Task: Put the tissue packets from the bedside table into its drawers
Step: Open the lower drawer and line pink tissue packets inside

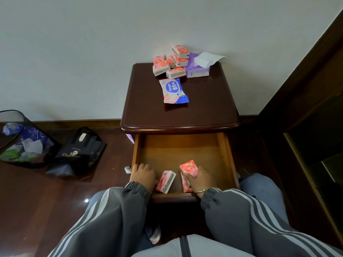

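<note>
The dark wood bedside table (pixel 148 108) has its top drawer (pixel 178 149) pulled out towards me. My right hand (pixel 201 179) grips a pink tissue packet (pixel 188 167) at the drawer's front right, above another pink packet (pixel 186 185) lying there. A third pink packet (pixel 165 181) lies on its side at the drawer's front. My left hand (pixel 143 176) rests palm down in the front left corner, beside that packet. Several pink packets (pixel 172 62) are piled at the back of the tabletop, with a purple tissue pack (pixel 197 69) and a blue-and-white wipes pack (pixel 173 90).
A black mesh bin (pixel 20 140) with rubbish and a black bag (pixel 79 151) stand on the dark floor at the left. Dark wooden furniture (pixel 306 108) flanks the table on the right. A small white object (pixel 127 170) lies on the floor by the drawer's left side.
</note>
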